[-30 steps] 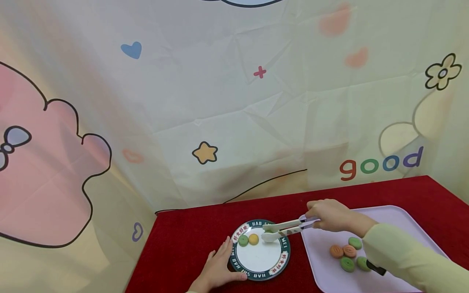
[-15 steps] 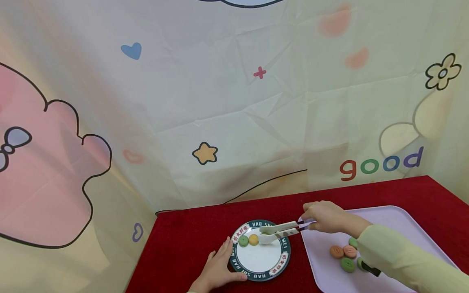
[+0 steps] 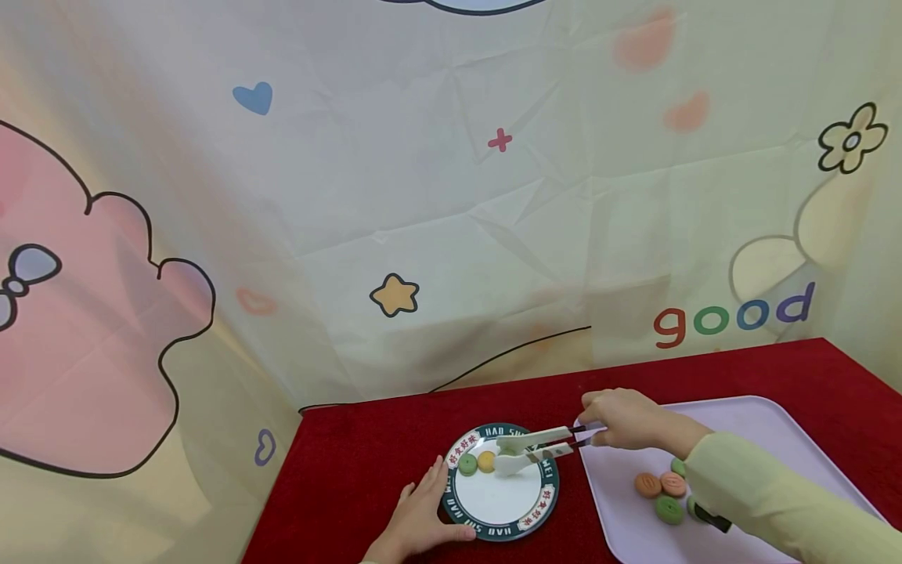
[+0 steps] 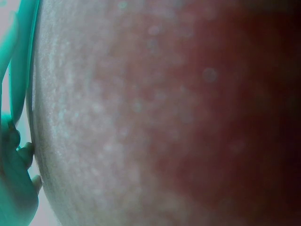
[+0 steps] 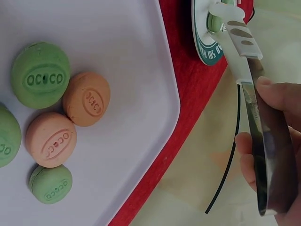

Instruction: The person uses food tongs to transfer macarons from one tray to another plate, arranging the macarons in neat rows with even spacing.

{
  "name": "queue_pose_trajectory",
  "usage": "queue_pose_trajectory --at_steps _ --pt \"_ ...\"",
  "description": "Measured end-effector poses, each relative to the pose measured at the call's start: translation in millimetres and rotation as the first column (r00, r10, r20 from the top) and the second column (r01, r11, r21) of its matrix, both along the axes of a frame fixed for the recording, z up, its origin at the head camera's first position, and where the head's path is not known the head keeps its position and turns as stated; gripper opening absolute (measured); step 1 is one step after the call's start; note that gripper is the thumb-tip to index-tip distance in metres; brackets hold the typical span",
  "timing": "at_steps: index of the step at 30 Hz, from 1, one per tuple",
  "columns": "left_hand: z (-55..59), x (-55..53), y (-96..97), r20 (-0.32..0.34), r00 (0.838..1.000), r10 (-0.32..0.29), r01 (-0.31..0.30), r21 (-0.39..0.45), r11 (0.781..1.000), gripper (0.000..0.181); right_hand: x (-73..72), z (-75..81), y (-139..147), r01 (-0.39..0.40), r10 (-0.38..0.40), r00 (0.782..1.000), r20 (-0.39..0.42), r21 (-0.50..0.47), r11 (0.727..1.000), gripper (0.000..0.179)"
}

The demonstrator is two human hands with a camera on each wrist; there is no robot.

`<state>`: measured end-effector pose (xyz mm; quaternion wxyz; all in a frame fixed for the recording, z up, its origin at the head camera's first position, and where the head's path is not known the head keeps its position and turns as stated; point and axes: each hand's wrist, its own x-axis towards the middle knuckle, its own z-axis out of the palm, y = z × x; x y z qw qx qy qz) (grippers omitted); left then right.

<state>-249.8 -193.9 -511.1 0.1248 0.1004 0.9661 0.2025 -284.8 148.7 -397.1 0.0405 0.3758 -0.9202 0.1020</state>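
Note:
My right hand [image 3: 623,419] grips a pair of tongs [image 5: 270,141] with metal arms and white tips. Over the right part of a white plate [image 3: 496,501] with a dark green lettered rim, the tips stand around a green macaron [image 5: 215,21]. To its left on the plate are a yellow macaron [image 3: 486,461] and another green macaron [image 3: 467,464]. My left hand [image 3: 420,513] rests against the plate's left edge, fingers straight and thumb at the lower rim. A blurred surface fills most of the left wrist view.
A lilac tray [image 3: 620,470] lies to the right of the plate, under my right forearm. Several macarons sit on it, including an orange macaron [image 5: 87,99], a pink macaron [image 5: 51,140] and a large green macaron [image 5: 41,75]. A red cloth [image 3: 338,470] covers the table; a printed curtain [image 3: 437,196] hangs behind.
My right hand and the tongs have moved slightly left and lower, and the tips now stand a little wider. The two macarons on the left have shifted very slightly left. The left hand stays put.

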Motion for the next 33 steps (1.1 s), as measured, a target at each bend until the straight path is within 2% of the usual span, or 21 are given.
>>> queue_pose_trajectory --at_steps 18,24,33 --pt "-0.9 -5.8 8.2 -0.025 0.999 -0.038 0.038 0.009 0.999 0.113 4.1 -0.9 14.5 0.019 -0.019 0.999 -0.036 0.02 1.0 0.023" --pt "6.0 -10.7 1.0 -0.054 0.997 -0.058 0.059 0.008 0.998 0.112 1.8 3.6 11.7 0.042 -0.041 0.997 -0.059 0.019 0.999 0.024" --pt "14.1 -6.2 -15.4 -0.07 0.997 -0.032 0.033 0.015 0.999 0.113 1.2 4.3 1.5 0.046 -0.046 0.998 -0.032 0.014 0.999 0.021"
